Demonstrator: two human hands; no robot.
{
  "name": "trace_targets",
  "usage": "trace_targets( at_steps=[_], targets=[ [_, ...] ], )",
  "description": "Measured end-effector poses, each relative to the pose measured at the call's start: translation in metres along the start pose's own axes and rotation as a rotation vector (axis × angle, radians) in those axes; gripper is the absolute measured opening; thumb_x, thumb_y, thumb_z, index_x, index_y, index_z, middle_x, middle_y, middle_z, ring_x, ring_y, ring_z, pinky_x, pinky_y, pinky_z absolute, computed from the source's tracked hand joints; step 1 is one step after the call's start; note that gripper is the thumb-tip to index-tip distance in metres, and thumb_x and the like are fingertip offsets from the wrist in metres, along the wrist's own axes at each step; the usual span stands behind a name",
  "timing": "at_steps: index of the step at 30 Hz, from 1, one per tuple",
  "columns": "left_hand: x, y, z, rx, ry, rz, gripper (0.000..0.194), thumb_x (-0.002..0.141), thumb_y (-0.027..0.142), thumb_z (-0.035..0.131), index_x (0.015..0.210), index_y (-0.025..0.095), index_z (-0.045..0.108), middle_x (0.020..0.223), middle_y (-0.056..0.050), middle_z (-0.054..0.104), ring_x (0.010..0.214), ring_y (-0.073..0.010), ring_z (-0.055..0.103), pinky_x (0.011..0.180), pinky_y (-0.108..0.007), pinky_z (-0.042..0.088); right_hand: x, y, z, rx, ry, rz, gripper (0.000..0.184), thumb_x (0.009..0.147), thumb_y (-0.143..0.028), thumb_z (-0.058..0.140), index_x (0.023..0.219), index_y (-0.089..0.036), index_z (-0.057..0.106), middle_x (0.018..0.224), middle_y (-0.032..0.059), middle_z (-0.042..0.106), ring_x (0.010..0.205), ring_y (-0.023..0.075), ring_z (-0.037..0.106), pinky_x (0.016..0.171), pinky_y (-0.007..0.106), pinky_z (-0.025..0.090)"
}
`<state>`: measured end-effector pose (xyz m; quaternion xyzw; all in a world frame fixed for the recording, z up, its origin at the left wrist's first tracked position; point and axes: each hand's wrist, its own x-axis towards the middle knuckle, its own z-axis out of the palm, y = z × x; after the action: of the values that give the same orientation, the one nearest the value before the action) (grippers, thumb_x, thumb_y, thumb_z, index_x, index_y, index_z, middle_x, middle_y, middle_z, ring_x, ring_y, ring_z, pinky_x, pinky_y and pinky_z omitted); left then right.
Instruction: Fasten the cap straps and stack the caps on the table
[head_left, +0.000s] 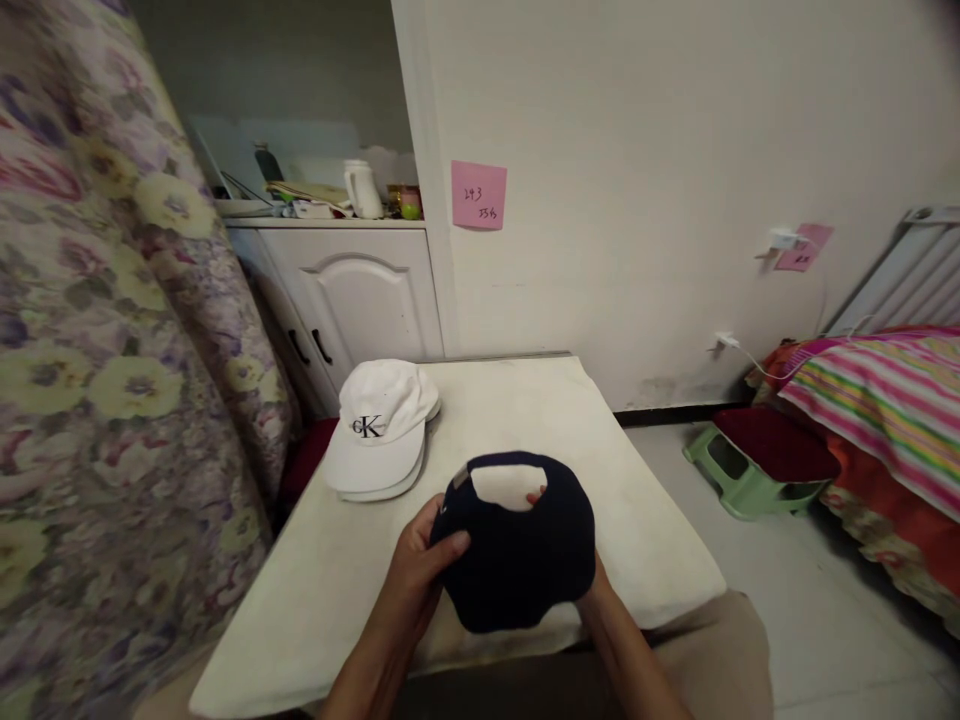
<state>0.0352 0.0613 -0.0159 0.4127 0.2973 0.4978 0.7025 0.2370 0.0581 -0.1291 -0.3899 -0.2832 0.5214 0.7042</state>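
Note:
A dark navy baseball cap (517, 560) is held up over the near part of the table, its back strap opening facing upward. My left hand (429, 545) grips its left side, thumb on the outer fabric. On the right, my right hand (592, 590) is mostly behind the cap; fingertips show through the strap opening, and the rest of its grip is hidden. Farther back on the left, white baseball caps (382, 415) lie stacked, the top one with dark letters on the front. Neither hand touches them.
Pale cloth covers the table (517, 400). A floral curtain (135, 400) hangs close on the left, beside a white cabinet (367, 290). To the right are a green stool (739, 480) with a red top and a bed with a striped cover (892, 390).

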Motion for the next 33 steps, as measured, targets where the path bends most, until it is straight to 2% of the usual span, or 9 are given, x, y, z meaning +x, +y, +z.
trace_targets(
  at_steps=[3, 8, 11, 13, 16, 19, 24, 28, 33],
  targets=[
    [-0.011, -0.005, -0.006, 0.080, 0.000, -0.056, 0.030, 0.070, 0.025, 0.083, 0.092, 0.017, 0.064, 0.080, 0.000, 0.067, 0.074, -0.0158, 0.061, 0.069, -0.023, 0.046, -0.012, -0.012, -0.009, -0.084, 0.001, -0.010, 0.041, 0.077, -0.049, 0.072, 0.110, -0.024, 0.073, 0.117, 0.0085, 0.073, 0.114, 0.0302, 0.063, 0.099, 0.042, 0.049],
    [-0.022, -0.020, -0.021, 0.201, -0.028, -0.083, 0.033, 0.068, 0.030, 0.084, 0.083, 0.016, 0.058, 0.071, 0.003, 0.056, 0.066, -0.0115, 0.049, 0.061, -0.020, 0.037, -0.025, -0.045, -0.015, -0.152, -0.021, -0.014, 0.037, 0.084, -0.047, 0.068, 0.111, -0.023, 0.070, 0.125, 0.0099, 0.069, 0.112, 0.0285, 0.063, 0.098, 0.040, 0.047],
    [-0.024, -0.026, -0.021, 0.258, -0.066, -0.084, 0.032, 0.070, 0.033, 0.082, 0.080, 0.016, 0.056, 0.069, 0.004, 0.051, 0.064, -0.0103, 0.043, 0.059, -0.020, 0.033, -0.037, -0.073, -0.010, -0.175, -0.158, -0.094, 0.044, 0.089, -0.056, 0.057, 0.115, -0.022, 0.068, 0.127, 0.0116, 0.066, 0.109, 0.0275, 0.063, 0.100, 0.040, 0.044],
    [-0.025, -0.027, -0.019, 0.305, -0.092, -0.086, 0.032, 0.070, 0.033, 0.081, 0.079, 0.017, 0.055, 0.069, 0.004, 0.049, 0.064, -0.0105, 0.041, 0.059, -0.020, 0.032, -0.045, -0.087, -0.005, -0.204, -0.290, -0.124, 0.053, 0.086, -0.063, 0.056, 0.116, -0.021, 0.067, 0.118, 0.0124, 0.069, 0.108, 0.0291, 0.062, 0.097, 0.039, 0.044],
    [-0.026, -0.024, -0.014, 0.373, -0.125, -0.090, 0.029, 0.072, 0.032, 0.079, 0.079, 0.018, 0.055, 0.070, 0.004, 0.049, 0.065, -0.0109, 0.041, 0.059, -0.020, 0.032, -0.054, -0.096, -0.003, -0.295, -0.400, -0.111, 0.044, 0.083, -0.061, 0.061, 0.096, -0.019, 0.070, 0.085, 0.0068, 0.069, 0.079, 0.0216, 0.061, 0.073, 0.031, 0.046],
    [-0.028, -0.019, -0.016, 0.397, -0.135, -0.088, 0.029, 0.072, 0.032, 0.079, 0.079, 0.018, 0.055, 0.070, 0.004, 0.049, 0.066, -0.0108, 0.041, 0.059, -0.020, 0.032, -0.056, -0.092, -0.009, -0.345, -0.384, -0.065, 0.035, 0.084, -0.051, 0.066, 0.073, -0.018, 0.063, 0.063, -0.0001, 0.055, 0.057, 0.0128, 0.045, 0.054, 0.025, 0.033],
    [-0.033, -0.011, -0.030, 0.303, -0.254, -0.164, 0.038, 0.065, 0.034, 0.084, 0.088, 0.018, 0.058, 0.072, 0.004, 0.053, 0.063, -0.0104, 0.043, 0.056, -0.019, 0.032, -0.051, -0.088, -0.025, -0.244, -0.286, 0.037, 0.037, 0.084, -0.048, 0.067, 0.068, -0.018, 0.053, 0.055, -0.0058, 0.038, 0.050, 0.0087, 0.026, 0.048, 0.023, 0.019],
    [-0.038, -0.007, -0.035, 0.234, -0.262, -0.186, 0.041, 0.067, 0.044, 0.082, 0.090, 0.017, 0.061, 0.072, 0.001, 0.055, 0.061, -0.0112, 0.045, 0.055, -0.021, 0.031, -0.051, -0.089, -0.031, -0.220, -0.228, 0.057, 0.040, 0.083, -0.048, 0.069, 0.065, -0.018, 0.049, 0.055, -0.0062, 0.035, 0.050, 0.0085, 0.024, 0.048, 0.023, 0.017],
    [-0.040, -0.003, -0.027, 0.280, -0.199, -0.180, 0.031, 0.072, 0.040, 0.079, 0.085, 0.016, 0.064, 0.069, 0.001, 0.053, 0.060, -0.0108, 0.043, 0.054, -0.021, 0.029, -0.053, -0.088, -0.034, -0.278, -0.174, 0.082, 0.042, 0.082, -0.051, 0.068, 0.064, -0.020, 0.047, 0.055, -0.0046, 0.039, 0.049, 0.0098, 0.028, 0.048, 0.024, 0.019]
  ],
)
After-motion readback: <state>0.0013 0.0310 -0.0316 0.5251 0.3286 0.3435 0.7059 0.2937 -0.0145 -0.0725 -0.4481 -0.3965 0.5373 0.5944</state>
